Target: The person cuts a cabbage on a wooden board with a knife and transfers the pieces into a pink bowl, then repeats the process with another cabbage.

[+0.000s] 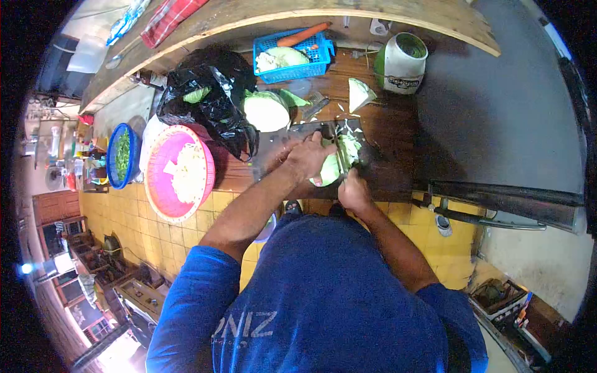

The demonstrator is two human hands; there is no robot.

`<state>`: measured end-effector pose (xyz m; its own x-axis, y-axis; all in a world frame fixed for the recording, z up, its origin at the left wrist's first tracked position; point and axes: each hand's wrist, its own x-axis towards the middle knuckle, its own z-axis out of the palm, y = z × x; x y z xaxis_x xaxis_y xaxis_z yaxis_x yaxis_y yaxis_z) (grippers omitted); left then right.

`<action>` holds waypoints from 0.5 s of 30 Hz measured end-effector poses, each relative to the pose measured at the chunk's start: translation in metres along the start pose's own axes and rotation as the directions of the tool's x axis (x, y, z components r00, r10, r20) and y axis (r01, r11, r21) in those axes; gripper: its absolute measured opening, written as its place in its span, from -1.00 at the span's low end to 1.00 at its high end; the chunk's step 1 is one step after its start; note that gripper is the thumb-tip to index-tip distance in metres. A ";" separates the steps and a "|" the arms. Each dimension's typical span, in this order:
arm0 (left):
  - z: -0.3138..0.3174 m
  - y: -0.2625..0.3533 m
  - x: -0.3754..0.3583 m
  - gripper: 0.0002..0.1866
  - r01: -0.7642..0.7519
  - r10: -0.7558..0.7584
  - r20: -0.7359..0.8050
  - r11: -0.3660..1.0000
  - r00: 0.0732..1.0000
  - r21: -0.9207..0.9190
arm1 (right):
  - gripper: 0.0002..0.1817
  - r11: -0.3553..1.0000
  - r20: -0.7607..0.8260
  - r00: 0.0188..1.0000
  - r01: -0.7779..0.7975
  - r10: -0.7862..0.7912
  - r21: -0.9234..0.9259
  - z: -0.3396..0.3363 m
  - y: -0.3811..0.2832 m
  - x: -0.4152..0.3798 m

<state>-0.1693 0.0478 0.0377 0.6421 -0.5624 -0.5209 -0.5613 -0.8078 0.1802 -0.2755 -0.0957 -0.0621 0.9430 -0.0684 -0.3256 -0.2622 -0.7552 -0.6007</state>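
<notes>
A pale green cabbage piece (pixel 326 173) lies on a dark cutting board (pixel 301 132). My left hand (pixel 309 156) presses on it, its fingers spread over the cabbage near the blade. In my right hand (pixel 355 191) is the handle of a knife (pixel 340 152), whose blade points away from me against the cabbage's right side. Shredded cabbage (pixel 351 148) lies to the right of the blade. Behind the board sit a large cut cabbage (pixel 267 112) and a small cabbage wedge (pixel 360 96).
A pink basket (pixel 210 177) of shredded cabbage and a blue bowl (pixel 135 158) of greens stand left. A black plastic bag (pixel 205 93), a blue basket (pixel 292 73) with a carrot (pixel 303 35), and a white-and-green container (pixel 404 62) stand behind, below a wooden shelf (pixel 348 11).
</notes>
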 end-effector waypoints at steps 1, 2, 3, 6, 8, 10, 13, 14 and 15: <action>0.002 -0.001 0.001 -0.06 0.003 -0.003 0.006 1.000 1.000 -0.005 | -0.63 1.000 0.008 1.000 -0.001 0.001 -0.001 0.006 0.002 -0.001; 0.004 -0.002 0.002 -0.06 0.005 -0.004 0.032 0.999 0.999 -0.032 | -0.63 1.000 0.026 1.000 -0.009 0.009 -0.021 0.018 0.008 -0.003; 0.005 -0.003 0.004 -0.05 0.005 -0.002 0.052 0.999 0.999 -0.054 | -0.62 0.999 0.035 0.999 -0.013 0.015 -0.043 0.028 0.013 -0.002; 0.002 -0.004 0.005 -0.05 -0.006 0.008 0.035 0.998 0.999 -0.056 | -0.66 1.000 0.088 0.996 -0.010 0.011 -0.005 0.032 0.012 0.012; 0.008 -0.006 0.003 -0.07 -0.020 0.019 -0.011 0.997 1.000 -0.076 | -0.67 1.000 0.022 1.000 0.017 -0.017 0.010 0.040 0.021 0.019; 0.001 -0.003 -0.004 -0.07 -0.012 0.012 -0.007 0.998 1.000 -0.064 | -0.66 0.995 -0.030 0.995 0.094 -0.092 0.040 0.019 0.012 0.007; 0.004 -0.002 -0.005 -0.09 0.012 -0.010 0.020 0.997 1.000 -0.070 | -0.63 0.994 0.025 0.998 0.062 -0.065 0.095 0.002 -0.011 -0.012; 0.005 -0.001 -0.006 -0.10 0.007 -0.006 0.015 0.998 1.000 -0.059 | -0.63 0.998 -0.016 1.000 0.025 -0.024 0.056 0.017 -0.010 -0.013; 0.002 -0.002 -0.003 -0.11 0.005 -0.005 -0.001 0.999 1.000 -0.043 | -0.64 1.000 -0.067 0.998 -0.004 0.005 0.018 0.031 -0.004 -0.005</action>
<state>-0.1709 0.0519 0.0377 0.6453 -0.5589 -0.5208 -0.5355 -0.8171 0.2134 -0.2858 -0.0719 -0.0811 0.9532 -0.1158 -0.2795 -0.2698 -0.7433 -0.6122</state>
